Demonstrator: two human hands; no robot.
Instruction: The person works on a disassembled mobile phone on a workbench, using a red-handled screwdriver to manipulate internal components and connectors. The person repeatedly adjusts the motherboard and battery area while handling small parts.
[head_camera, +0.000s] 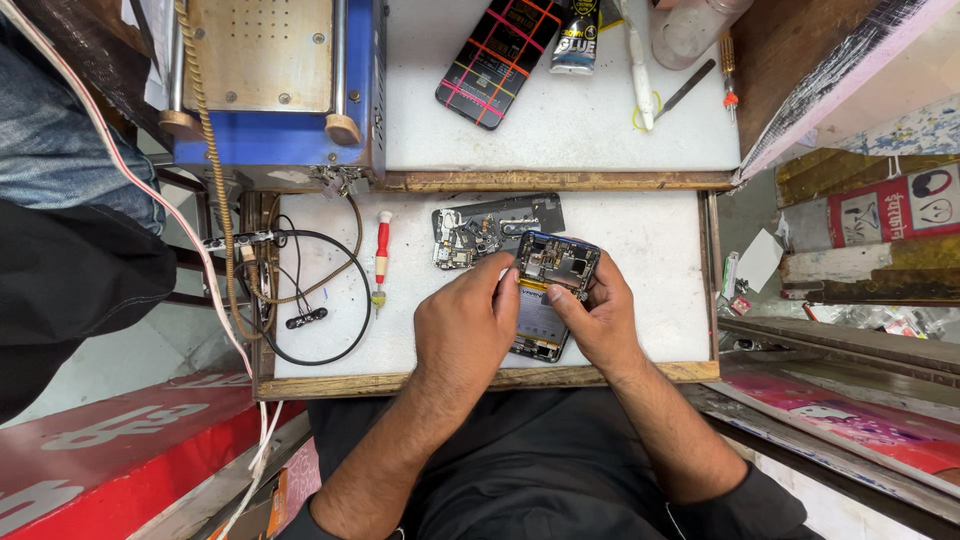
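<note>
One opened phone (549, 295), back cover off, sits gripped between both hands: left hand (463, 325) curled on its left edge, right hand (598, 318) clamped on the right. One red screwdriver (381, 255) lies left on the tabletop (650, 250).

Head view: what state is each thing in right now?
Phone: back off, board and battery exposed, held in both hands.
Left hand: gripping the phone's left edge.
Right hand: gripping the phone's right side.
Removed parts: loose on the mat above the phone.
Screwdriver: lying flat, untouched.
Black cable: looped on the mat.
Glue tube: lying on the upper shelf.
</note>
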